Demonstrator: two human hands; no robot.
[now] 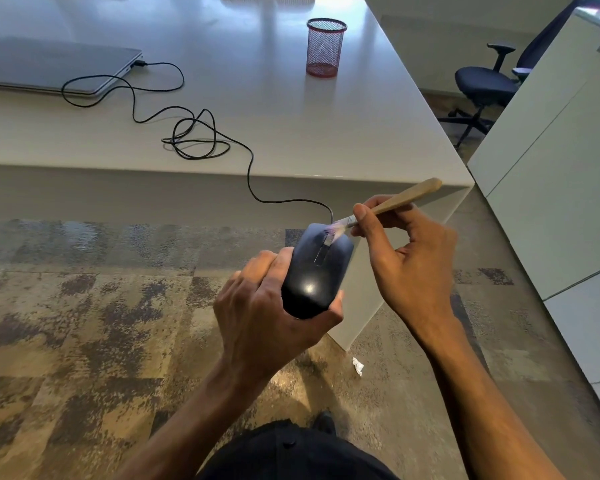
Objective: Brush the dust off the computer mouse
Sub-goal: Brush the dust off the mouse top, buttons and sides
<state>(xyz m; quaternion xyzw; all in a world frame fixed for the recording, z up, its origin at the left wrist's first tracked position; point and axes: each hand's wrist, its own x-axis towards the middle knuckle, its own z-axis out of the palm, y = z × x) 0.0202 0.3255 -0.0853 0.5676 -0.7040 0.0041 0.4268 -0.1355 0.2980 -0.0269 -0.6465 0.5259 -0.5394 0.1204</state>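
Left hand [260, 317]: we wrap our fingers around the mouse [317, 271], held off the desk [291, 133] so dust falls clear.
Cable [250, 168]: trails from beyond our fingertips (slack) to the laptop [49, 64].
Right hand [406, 258]: we pinch the brush [388, 204], bristles on the wheel just past our thumb.

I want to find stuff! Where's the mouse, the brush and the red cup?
mouse [310, 282], head view, its shiny black back.
brush [407, 195], head view, its wooden handle.
red cup [324, 46], head view, its mesh wall.
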